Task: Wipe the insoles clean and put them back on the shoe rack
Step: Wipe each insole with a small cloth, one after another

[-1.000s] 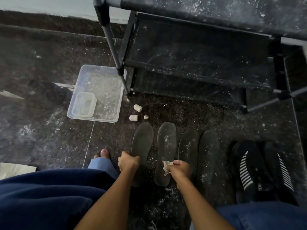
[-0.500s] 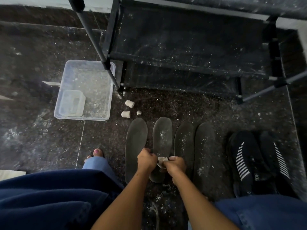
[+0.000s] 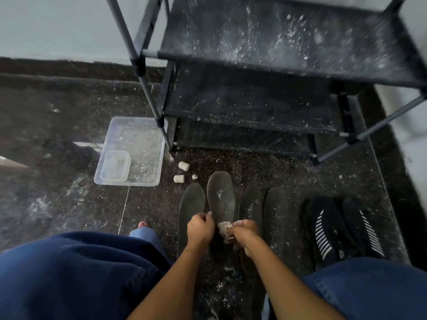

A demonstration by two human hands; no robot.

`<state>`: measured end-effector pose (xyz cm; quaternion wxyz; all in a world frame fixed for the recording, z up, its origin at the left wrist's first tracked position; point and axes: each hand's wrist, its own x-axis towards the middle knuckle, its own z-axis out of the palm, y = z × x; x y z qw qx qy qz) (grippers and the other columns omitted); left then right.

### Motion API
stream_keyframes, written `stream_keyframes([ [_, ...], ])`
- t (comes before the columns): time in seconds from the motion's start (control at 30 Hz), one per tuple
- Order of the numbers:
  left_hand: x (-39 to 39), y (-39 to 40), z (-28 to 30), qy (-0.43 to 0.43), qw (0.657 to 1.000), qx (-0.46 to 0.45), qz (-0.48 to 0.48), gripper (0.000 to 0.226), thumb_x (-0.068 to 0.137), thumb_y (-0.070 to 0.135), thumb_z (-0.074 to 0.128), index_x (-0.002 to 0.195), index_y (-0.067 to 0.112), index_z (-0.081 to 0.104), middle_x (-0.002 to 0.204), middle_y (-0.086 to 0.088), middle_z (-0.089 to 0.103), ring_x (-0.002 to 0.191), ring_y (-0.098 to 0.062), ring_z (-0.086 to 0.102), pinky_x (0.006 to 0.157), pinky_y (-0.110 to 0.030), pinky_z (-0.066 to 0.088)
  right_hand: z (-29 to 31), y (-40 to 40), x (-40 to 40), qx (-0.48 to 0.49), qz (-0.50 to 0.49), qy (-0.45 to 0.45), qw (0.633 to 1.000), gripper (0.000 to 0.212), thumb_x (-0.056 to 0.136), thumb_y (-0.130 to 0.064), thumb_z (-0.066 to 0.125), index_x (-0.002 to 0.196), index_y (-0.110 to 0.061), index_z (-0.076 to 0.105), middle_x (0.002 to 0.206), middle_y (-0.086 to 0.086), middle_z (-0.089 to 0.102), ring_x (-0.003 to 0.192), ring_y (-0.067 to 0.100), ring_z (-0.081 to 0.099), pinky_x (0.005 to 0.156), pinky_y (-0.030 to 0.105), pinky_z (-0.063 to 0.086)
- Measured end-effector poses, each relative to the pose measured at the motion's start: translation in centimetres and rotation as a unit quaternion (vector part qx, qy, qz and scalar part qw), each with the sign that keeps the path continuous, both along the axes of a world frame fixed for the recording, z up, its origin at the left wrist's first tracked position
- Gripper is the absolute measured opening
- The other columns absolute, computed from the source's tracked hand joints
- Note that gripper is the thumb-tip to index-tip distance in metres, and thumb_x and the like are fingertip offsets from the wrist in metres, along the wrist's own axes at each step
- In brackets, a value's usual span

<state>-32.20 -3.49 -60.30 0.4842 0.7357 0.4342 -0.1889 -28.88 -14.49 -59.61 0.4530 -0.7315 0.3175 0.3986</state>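
Note:
Several dark insoles lie side by side on the floor in front of me. My left hand (image 3: 200,228) grips the heel end of the second insole (image 3: 221,195), which is raised above the others and dusted with white specks. My right hand (image 3: 245,233) is shut on a crumpled pale cloth (image 3: 225,228) pressed against that insole's heel. The leftmost insole (image 3: 190,204) and two more insoles (image 3: 250,205) (image 3: 276,211) rest flat on the floor. The black shoe rack (image 3: 265,42) stands just behind, its fabric shelves speckled with white dust.
A clear plastic tub (image 3: 138,151) with a smaller tub inside sits left of the rack. Two small white caps (image 3: 184,166) lie near it. A pair of black striped shoes (image 3: 323,229) stands at right. My blue-clad knees fill the lower corners; the floor is dusty.
My left hand moved from the leftmost insole to the second one and lifted it toward the rack. My right hand with the cloth stayed at its heel. The view tilted up.

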Motion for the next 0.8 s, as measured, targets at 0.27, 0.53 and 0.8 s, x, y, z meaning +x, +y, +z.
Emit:
stream_keyframes([
  [0.27,2.8,1.0,12.0,-0.175,0.983,0.049,0.014,0.034,0.098,0.030,0.043,0.076,0.009,0.058,0.077,-0.008,0.060,0.081,-0.031,0.060,0.069,-0.034,0.044,14.1,-0.2,4.1,0.052,0.109,-0.129,0.984,0.022,0.074,0.010,0.063,0.071,-0.009,0.054,0.071,0.008,0.060,0.056,0.017,0.060,0.055,0.029,0.056],
  [0.53,1.3,2.9,24.1,-0.307,0.945,-0.102,0.040,0.031,0.101,0.025,0.042,0.079,0.009,0.057,0.066,-0.007,0.053,0.049,-0.015,0.045,0.043,-0.025,0.037,27.2,-1.8,2.9,0.183,0.124,-0.196,0.955,0.019,0.082,0.009,0.058,0.077,-0.009,0.054,0.083,0.007,0.059,0.068,0.012,0.059,0.053,0.021,0.052],
  [0.8,-2.8,2.9,27.7,-0.319,0.838,-0.429,0.105,0.083,0.086,0.075,0.016,0.124,0.014,0.057,0.112,-0.020,0.068,0.100,-0.032,0.066,0.083,-0.043,0.052,30.9,-2.0,-0.4,0.255,0.199,-0.142,0.935,0.010,0.084,0.002,0.061,0.083,-0.008,0.058,0.076,0.006,0.065,0.065,0.010,0.063,0.055,0.020,0.053],
])
